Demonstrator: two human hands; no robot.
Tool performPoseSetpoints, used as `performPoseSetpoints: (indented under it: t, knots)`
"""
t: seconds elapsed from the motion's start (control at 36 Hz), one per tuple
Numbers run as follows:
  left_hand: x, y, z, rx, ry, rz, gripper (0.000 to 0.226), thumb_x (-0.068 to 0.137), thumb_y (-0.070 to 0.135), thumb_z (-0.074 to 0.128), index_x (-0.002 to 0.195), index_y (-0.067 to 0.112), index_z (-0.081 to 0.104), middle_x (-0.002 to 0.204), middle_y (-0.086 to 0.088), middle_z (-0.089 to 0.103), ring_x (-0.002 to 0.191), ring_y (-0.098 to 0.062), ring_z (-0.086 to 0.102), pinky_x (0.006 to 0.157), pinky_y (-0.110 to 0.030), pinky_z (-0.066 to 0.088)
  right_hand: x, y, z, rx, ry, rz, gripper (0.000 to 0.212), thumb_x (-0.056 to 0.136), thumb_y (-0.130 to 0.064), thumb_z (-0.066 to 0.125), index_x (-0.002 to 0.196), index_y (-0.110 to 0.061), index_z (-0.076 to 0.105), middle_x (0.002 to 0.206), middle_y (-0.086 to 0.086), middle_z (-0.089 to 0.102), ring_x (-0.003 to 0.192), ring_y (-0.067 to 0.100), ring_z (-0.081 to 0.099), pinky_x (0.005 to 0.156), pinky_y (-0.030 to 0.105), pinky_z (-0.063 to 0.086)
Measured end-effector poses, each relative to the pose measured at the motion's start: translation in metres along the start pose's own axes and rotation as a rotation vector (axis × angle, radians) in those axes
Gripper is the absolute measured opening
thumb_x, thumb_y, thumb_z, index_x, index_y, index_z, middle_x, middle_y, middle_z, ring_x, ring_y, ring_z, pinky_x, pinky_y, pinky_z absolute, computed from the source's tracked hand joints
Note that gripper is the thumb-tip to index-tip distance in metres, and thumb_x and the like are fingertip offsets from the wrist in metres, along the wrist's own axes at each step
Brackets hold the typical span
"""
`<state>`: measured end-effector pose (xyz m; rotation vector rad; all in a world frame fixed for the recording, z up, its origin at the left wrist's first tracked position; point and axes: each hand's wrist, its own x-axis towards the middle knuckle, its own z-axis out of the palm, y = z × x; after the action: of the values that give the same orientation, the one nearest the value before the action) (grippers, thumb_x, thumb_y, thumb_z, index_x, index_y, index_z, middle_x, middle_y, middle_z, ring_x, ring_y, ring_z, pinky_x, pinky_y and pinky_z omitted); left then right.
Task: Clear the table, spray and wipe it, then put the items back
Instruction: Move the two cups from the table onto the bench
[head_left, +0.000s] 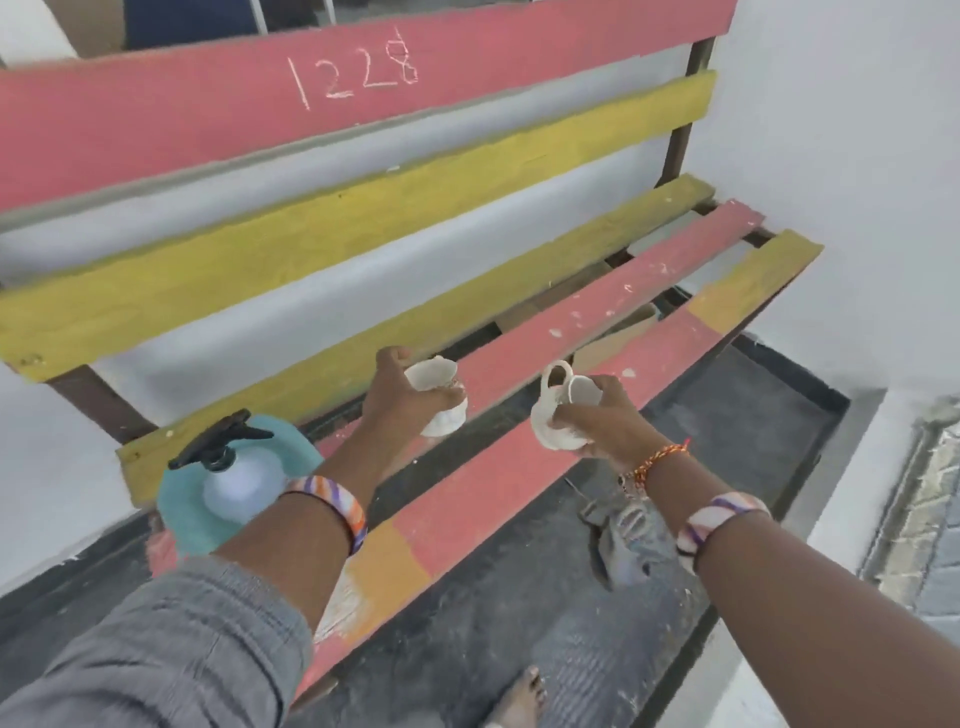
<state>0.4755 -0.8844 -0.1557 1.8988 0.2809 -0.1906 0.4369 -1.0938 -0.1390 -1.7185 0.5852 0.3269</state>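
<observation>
Two white cups are held over the slatted seat of the bench (519, 467), one in each hand. The left cup (439, 397) is gripped by the left hand (400, 400), whose fingers are curled round its side above a red slat. The right cup (563, 410), with its looped handle turned up, is gripped from the side by the curled fingers of the right hand (605, 421). Whether either cup touches the slats cannot be told. Near the bench's left end a spray bottle (236, 475) with a black trigger head is seen upright on a light blue cloth (182, 512). On the dark floor below, a grey rag (623, 535) is lying.
</observation>
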Motion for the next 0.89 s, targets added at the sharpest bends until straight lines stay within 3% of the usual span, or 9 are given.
performPoseSetpoints:
  t: [0.08, 0.17, 0.28, 0.44, 0.56, 0.61, 0.72, 0.89]
  knots:
    - [0.017, 0.0, 0.015, 0.084, 0.023, -0.031, 0.08, 0.069, 0.016, 0.08, 0.134, 0.008, 0.033, 0.125, -0.009, 0.047, 0.109, -0.027, 0.048, 0.084, -0.028, 0.036, 0.037, -0.014, -0.009, -0.101, -0.046, 0.0, 0.048, 0.083, 0.0, 0.062, 0.119, -0.013, 0.035, 0.112, 0.011, 0.041, 0.098, 0.028, 0.047, 0.057, 0.029, 0.045]
    - [0.036, -0.002, 0.027, 0.177, 0.087, -0.089, 0.077, 0.068, 0.016, 0.081, 0.132, 0.005, 0.04, 0.13, -0.012, 0.05, 0.115, -0.029, 0.05, 0.081, -0.026, 0.035, 0.076, -0.021, -0.007, -0.151, -0.049, 0.022, 0.059, 0.08, 0.0, 0.064, 0.13, -0.009, 0.034, 0.113, 0.01, 0.042, 0.102, 0.029, 0.047, 0.068, 0.036, 0.051]
    - [0.068, -0.013, 0.041, 0.214, 0.178, -0.163, 0.071, 0.064, 0.024, 0.082, 0.125, 0.008, 0.047, 0.12, -0.01, 0.055, 0.104, -0.025, 0.051, 0.077, -0.028, 0.038, 0.127, -0.027, 0.005, -0.369, -0.075, -0.064, 0.06, 0.073, -0.006, 0.073, 0.123, -0.004, 0.039, 0.115, 0.013, 0.046, 0.104, 0.03, 0.051, 0.086, 0.042, 0.052]
    - [0.128, -0.041, 0.067, 0.32, 0.223, -0.271, 0.077, 0.061, 0.025, 0.082, 0.125, 0.006, 0.044, 0.122, -0.013, 0.047, 0.111, -0.028, 0.048, 0.084, -0.032, 0.042, 0.195, -0.028, 0.03, -0.595, -0.116, -0.141, 0.062, 0.074, -0.014, 0.075, 0.124, -0.005, 0.04, 0.114, 0.011, 0.048, 0.092, 0.021, 0.044, 0.075, 0.024, 0.037]
    - [0.159, -0.054, 0.085, 0.402, 0.161, -0.353, 0.08, 0.063, 0.026, 0.081, 0.128, 0.005, 0.039, 0.126, -0.013, 0.043, 0.117, -0.029, 0.043, 0.089, -0.037, 0.043, 0.236, -0.025, 0.045, -0.746, -0.151, -0.084, 0.062, 0.073, -0.019, 0.075, 0.12, -0.001, 0.04, 0.114, 0.014, 0.055, 0.092, 0.026, 0.052, 0.072, 0.025, 0.038]
    - [0.169, -0.06, 0.095, 0.447, 0.119, -0.387, 0.081, 0.064, 0.028, 0.08, 0.129, 0.006, 0.037, 0.127, -0.013, 0.042, 0.119, -0.029, 0.041, 0.089, -0.039, 0.043, 0.254, -0.023, 0.053, -0.782, -0.143, -0.048, 0.063, 0.073, -0.022, 0.076, 0.12, -0.001, 0.04, 0.115, 0.015, 0.057, 0.1, 0.031, 0.057, 0.072, 0.028, 0.04]
    - [0.181, -0.067, 0.11, 0.459, 0.093, -0.445, 0.076, 0.066, 0.025, 0.078, 0.128, 0.009, 0.036, 0.129, -0.011, 0.04, 0.122, -0.028, 0.038, 0.089, -0.038, 0.043, 0.279, -0.02, 0.069, -0.884, -0.162, -0.031, 0.066, 0.072, -0.026, 0.075, 0.122, -0.002, 0.039, 0.122, 0.017, 0.051, 0.112, 0.035, 0.052, 0.088, 0.039, 0.046]
    - [0.188, -0.077, 0.119, 0.513, 0.117, -0.422, 0.076, 0.068, 0.026, 0.077, 0.128, 0.008, 0.035, 0.132, -0.01, 0.039, 0.124, -0.028, 0.036, 0.095, -0.035, 0.04, 0.296, -0.019, 0.086, -0.98, -0.213, -0.056, 0.071, 0.071, -0.028, 0.077, 0.125, -0.005, 0.037, 0.127, 0.016, 0.045, 0.118, 0.036, 0.045, 0.09, 0.04, 0.044]
